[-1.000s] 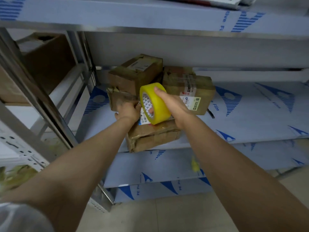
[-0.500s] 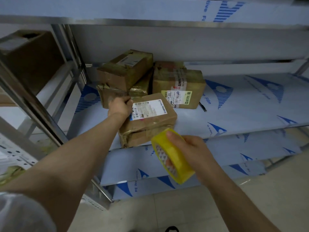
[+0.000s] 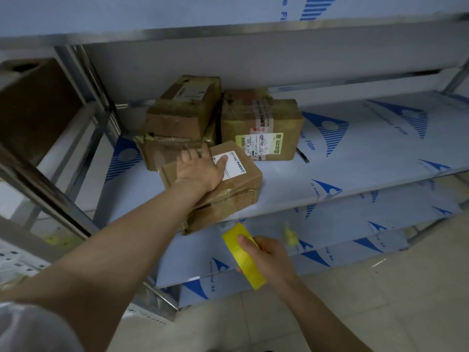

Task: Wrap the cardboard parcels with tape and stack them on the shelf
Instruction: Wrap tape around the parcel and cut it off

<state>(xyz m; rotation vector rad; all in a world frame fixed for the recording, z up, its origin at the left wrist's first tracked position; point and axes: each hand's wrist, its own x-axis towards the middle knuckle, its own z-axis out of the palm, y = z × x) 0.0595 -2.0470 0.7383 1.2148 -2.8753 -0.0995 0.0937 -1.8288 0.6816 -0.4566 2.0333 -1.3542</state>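
shelving bay, head view. landmark: front parcel (image 3: 236,191), a taped brown cardboard box lying at the front of the middle shelf (image 3: 355,161), its near corner at or just over the edge.

left hand (image 3: 200,171) lies flat on top of the front parcel, fingers (image 3: 206,152) released and spread, thumb tip on the parcel's white label (image 3: 234,168); it grips nothing. forearm reaches in from lower left, white sleeve (image 3: 30,331) at the corner of view.

right hand (image 3: 269,260) is below and slightly right of the front parcel, off the middle shelf, in front of the lower shelf (image 3: 330,224). its fingers are curled round a yellow tape roll (image 3: 243,257), grasping it, thumb laid over the outer face. roll seen nearly edge-on, tilted.

behind and left of the front parcel, close against it: upper parcel (image 3: 182,107) set askew on a crumpled lower parcel (image 3: 162,151). behind and right of the front parcel: green-labelled parcel (image 3: 261,123) with printed tape over its top, and a further parcel (image 3: 243,94) partly hidden behind that. thin dark object (image 3: 303,154) on the shelf, right of the front parcel; cannot tell what it is. far left of the front parcel, on a neighbouring rack, a large brown carton (image 3: 33,107). well below the front parcel, pale tiled floor (image 3: 380,301). shelf surfaces carry white film with blue print.
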